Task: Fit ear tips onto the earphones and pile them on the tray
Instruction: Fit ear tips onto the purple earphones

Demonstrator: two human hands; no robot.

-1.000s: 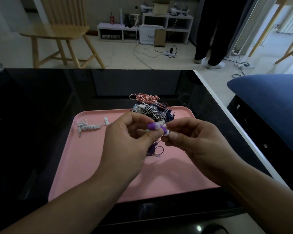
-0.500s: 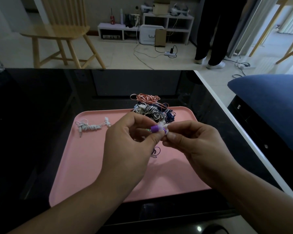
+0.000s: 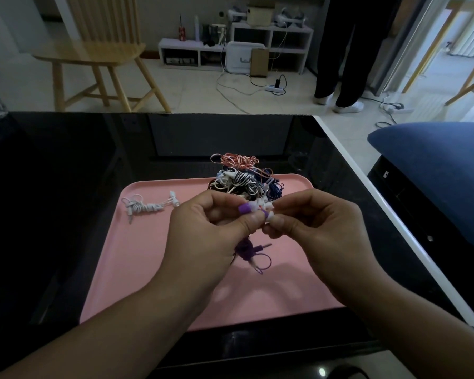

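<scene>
No text, label or number can be read anywhere in this view. The far white appliance (image 3: 243, 56) carries a dark mark, too blurred to make out.

A home living room: a glossy black table (image 3: 66, 214) stands on pale tiled floor (image 3: 203, 97), with a wooden chair (image 3: 99, 50), low white shelving (image 3: 230, 47) holding household clutter, trailing power strips (image 3: 275, 87), and a blue cushion (image 3: 435, 165).
</scene>
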